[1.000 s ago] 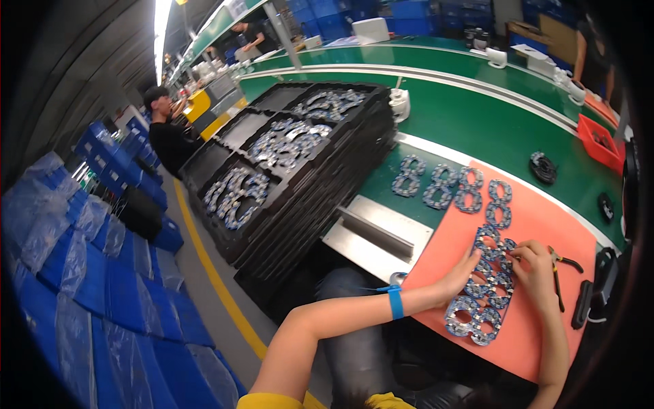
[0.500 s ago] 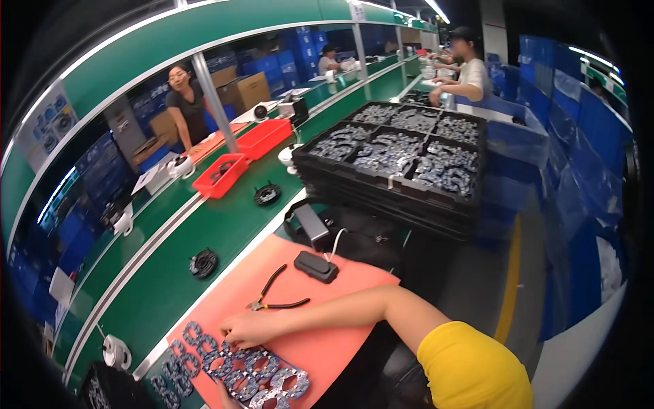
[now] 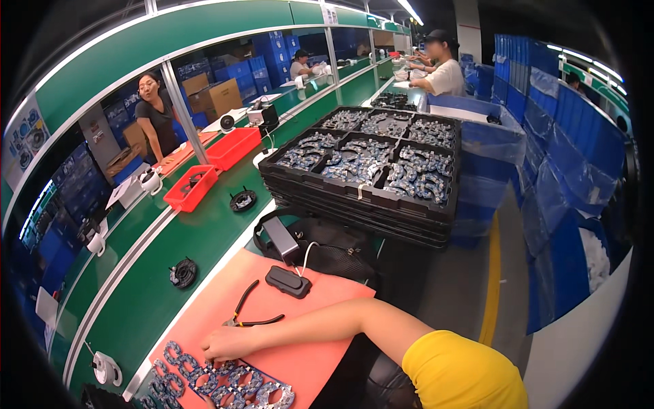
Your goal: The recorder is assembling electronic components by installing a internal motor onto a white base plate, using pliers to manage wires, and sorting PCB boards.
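Observation:
My right hand (image 3: 228,343) reaches in from the right, fingers curled and closed at the far left end of a panel of blue ring-shaped circuit boards (image 3: 235,387). Only a sliver of my left hand (image 3: 208,402) shows beside the panel at the lower edge, its fingers mostly hidden. Several separate curved circuit boards (image 3: 176,356) lie in rows just left of my right hand. Beyond it, diagonal cutters (image 3: 235,322) with black handles lie spread on the pink mat (image 3: 327,300). A small black case (image 3: 288,281) with a white cable sits farther back on the mat.
Stacked black trays (image 3: 361,198) of circuit boards stand beyond a black bag (image 3: 334,255). Along the left runs a green conveyor (image 3: 218,238) bearing round black parts (image 3: 182,273). Red bins (image 3: 191,187) stand past it, near a person (image 3: 157,119). Blue crates (image 3: 545,204) line the right.
The view has shifted, so the scene sits farther left and slightly lower. My right hand stays at the panel's far left end; less of my left hand shows.

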Demonstrator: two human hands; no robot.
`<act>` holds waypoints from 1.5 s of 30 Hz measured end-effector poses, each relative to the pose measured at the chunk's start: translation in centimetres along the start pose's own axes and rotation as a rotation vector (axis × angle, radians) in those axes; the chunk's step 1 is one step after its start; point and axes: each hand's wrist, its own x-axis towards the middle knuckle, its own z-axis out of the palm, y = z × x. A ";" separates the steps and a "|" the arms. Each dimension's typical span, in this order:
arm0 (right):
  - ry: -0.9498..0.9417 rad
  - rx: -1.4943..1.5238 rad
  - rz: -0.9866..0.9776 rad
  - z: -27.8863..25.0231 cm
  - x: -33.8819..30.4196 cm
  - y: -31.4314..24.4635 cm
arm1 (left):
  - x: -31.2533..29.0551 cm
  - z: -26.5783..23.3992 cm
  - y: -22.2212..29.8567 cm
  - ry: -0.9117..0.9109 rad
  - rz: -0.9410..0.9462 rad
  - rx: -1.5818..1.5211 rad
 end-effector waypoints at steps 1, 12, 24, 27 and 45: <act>-0.003 0.003 0.001 0.1 0.0 -0.1 | -0.3 0.3 0.2 0.002 -0.003 -0.002; 0.083 -0.009 0.081 0.5 -0.4 -0.1 | -0.6 0.5 -1.3 0.029 -0.260 -0.442; -0.085 -0.200 0.093 -0.8 -0.7 -0.6 | 1.4 -4.4 -11.3 -0.137 -0.582 -0.938; -0.071 -0.194 0.142 -1.3 -1.1 -0.8 | 1.2 -2.6 -8.7 -0.099 -0.445 -0.634; -0.018 0.051 0.318 -2.1 0.5 -3.9 | 0.6 -1.3 -7.2 -0.029 -0.286 -0.899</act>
